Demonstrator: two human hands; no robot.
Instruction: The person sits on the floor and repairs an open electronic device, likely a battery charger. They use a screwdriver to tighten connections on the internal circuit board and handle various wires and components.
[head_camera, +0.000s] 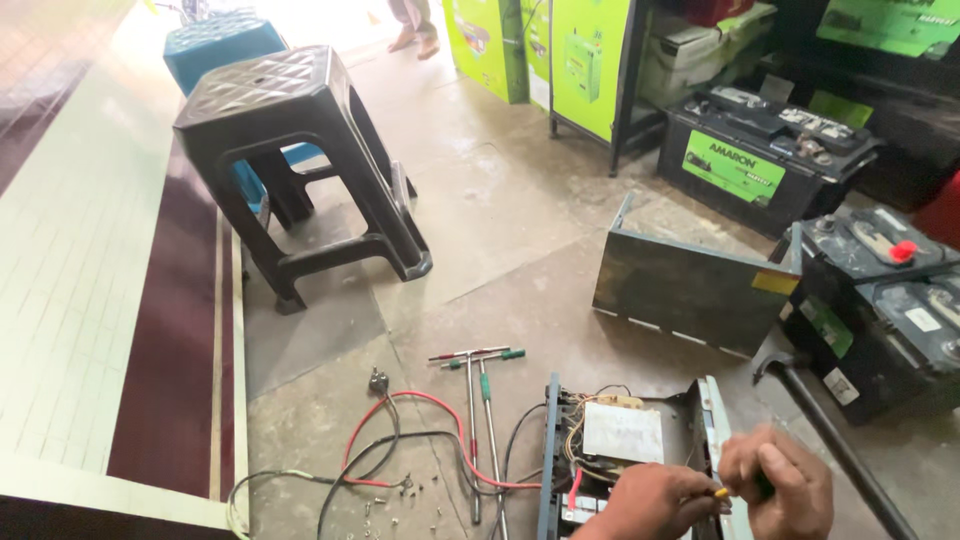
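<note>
Grey sheet-metal chassis, opened, flat on the concrete floor at the lower edge of the view, with wiring and a pale block bare inside. Over its right wall, both hands close together: right hand closed in a fist around a slim tool with a yellow end; left hand curled narrow at that yellow end, though impossible to say whether pinching it or only steadying it.

Probably fine work at the chassis rim. Best done, by the look of it, with the tool kept square to the fastening, the left fingertips guiding close to the tip, and both wrists clear of the loose wires.

Counted around the work:
- two T-handled wrenches, side by side just left of the chassis
- one red cable and one black, looped together
- a scatter of small screws, too small to count
- one detached metal cover, on edge behind
- three dark batteries, at the right
- two plastic stools: black stool, blue stool
- one dark bar, slanting beside the right hand
</note>
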